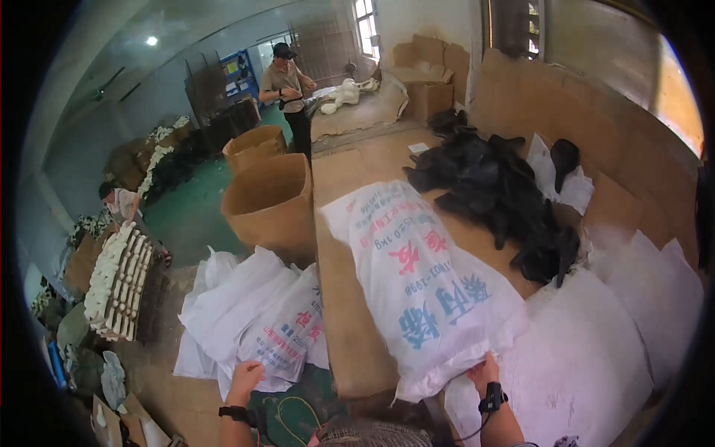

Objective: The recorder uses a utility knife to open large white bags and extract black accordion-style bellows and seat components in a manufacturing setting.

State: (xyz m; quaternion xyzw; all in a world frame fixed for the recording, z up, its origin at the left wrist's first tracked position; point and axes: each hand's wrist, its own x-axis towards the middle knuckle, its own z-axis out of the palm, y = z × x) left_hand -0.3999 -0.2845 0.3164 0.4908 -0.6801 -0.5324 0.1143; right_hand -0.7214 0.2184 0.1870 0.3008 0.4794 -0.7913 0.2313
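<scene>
A filled white woven sack with red and blue print lies lengthwise on the cardboard-covered table. At its near right corner, my right hand has its fingers closed on the edge of the sack. My left hand is off the table's left side, in front of a heap of flattened white woven sacks. Its fingers are bent and drawn together; whatever may be between them is too small to make out. Dark bands circle both wrists.
Black shoe-like shapes are piled at the table's right. More white sacking covers the near right. Big cardboard drums stand left of the table. One person works at its far end, another by stacked pale pieces.
</scene>
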